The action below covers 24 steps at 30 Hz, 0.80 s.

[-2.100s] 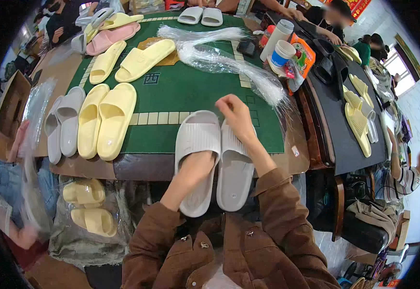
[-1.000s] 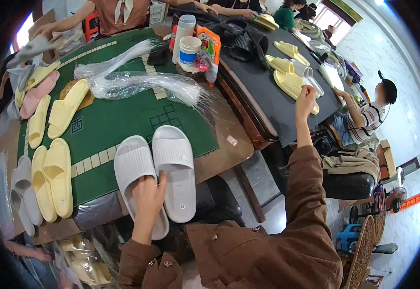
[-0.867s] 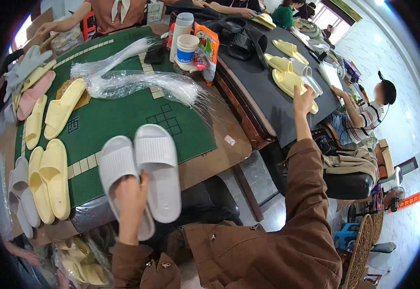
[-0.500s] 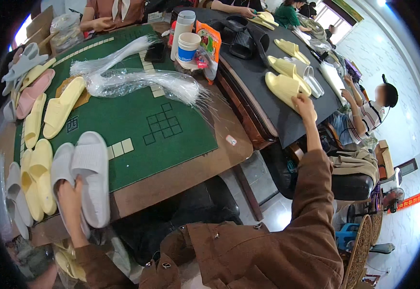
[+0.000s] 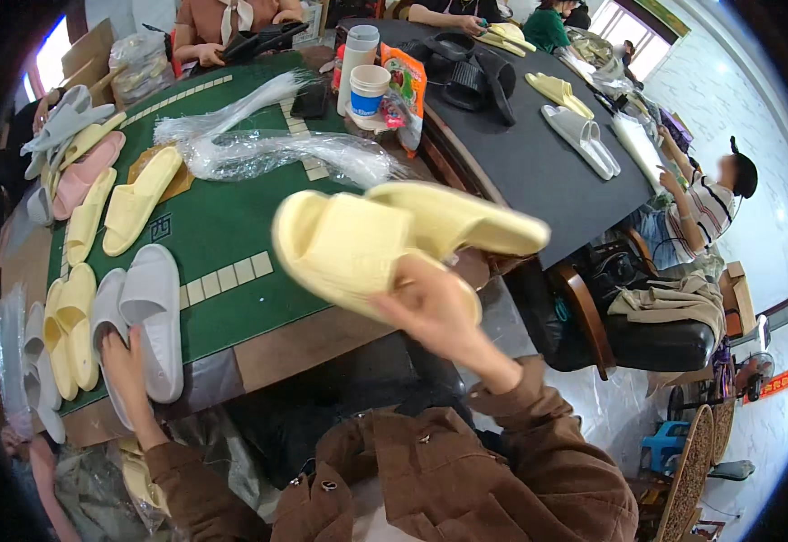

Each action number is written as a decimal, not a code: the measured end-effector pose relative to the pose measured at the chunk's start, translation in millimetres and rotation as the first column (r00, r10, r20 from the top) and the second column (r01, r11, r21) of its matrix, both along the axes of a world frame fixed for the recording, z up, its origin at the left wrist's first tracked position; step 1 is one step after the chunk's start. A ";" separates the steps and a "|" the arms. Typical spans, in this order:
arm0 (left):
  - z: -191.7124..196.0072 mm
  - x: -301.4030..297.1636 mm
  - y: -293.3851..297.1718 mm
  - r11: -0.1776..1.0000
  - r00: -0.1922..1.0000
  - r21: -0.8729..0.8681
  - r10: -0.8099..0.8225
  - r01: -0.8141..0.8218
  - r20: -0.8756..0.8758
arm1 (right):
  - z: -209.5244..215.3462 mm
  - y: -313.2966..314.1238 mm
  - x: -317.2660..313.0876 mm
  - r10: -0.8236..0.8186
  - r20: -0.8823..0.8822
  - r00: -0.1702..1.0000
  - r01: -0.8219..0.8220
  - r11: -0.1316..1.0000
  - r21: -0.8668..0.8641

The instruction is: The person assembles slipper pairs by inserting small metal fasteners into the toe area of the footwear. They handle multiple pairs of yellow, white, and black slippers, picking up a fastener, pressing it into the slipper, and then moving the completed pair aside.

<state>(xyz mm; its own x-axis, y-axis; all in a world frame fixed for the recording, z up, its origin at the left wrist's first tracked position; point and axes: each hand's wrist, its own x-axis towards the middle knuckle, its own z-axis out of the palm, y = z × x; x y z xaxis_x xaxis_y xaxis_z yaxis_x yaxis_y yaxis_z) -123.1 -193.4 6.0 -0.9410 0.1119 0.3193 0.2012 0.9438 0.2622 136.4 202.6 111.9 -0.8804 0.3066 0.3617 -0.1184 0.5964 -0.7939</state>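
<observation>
Since the earlier frame, right hand (image 5: 430, 307) now grips yellow slipper pair (image 5: 385, 239) raised over tabletop (image 5: 231, 262), long axis crosswise; left hand (image 5: 127, 357) presses white slipper pair (image 5: 145, 316) flat, leftward.

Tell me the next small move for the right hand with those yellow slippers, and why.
Probably lower the yellow slippers onto the bare green mat. The right hand holds the pair in the air, while the left hand rests on the white slippers at the table's near edge, beside that open space.
</observation>
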 end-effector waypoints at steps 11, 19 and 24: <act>42.6 108.3 129.7 0.748 0.899 0.515 -0.421 0.420 -0.122 | -96.1 -72.3 -104.2 0.255 0.024 0.967 -0.247 0.954 -0.167; 4.7 114.5 199.2 0.795 0.845 0.287 -0.517 0.534 -0.138 | -42.2 -14.0 -53.4 -0.044 -0.041 0.998 0.060 0.776 0.628; 3.3 110.3 195.0 0.745 0.815 0.357 -0.573 0.563 -0.088 | -63.3 59.6 -59.8 -0.331 -0.016 0.943 0.231 0.623 0.748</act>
<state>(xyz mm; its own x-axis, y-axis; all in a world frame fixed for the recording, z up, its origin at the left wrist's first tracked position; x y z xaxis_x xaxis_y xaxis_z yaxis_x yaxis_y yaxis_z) -12.8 1.6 9.3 -0.7479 0.5141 0.4199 0.6590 0.4987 0.5631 76.6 262.2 48.6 -0.8455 0.2259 0.4838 0.2146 0.9735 -0.0793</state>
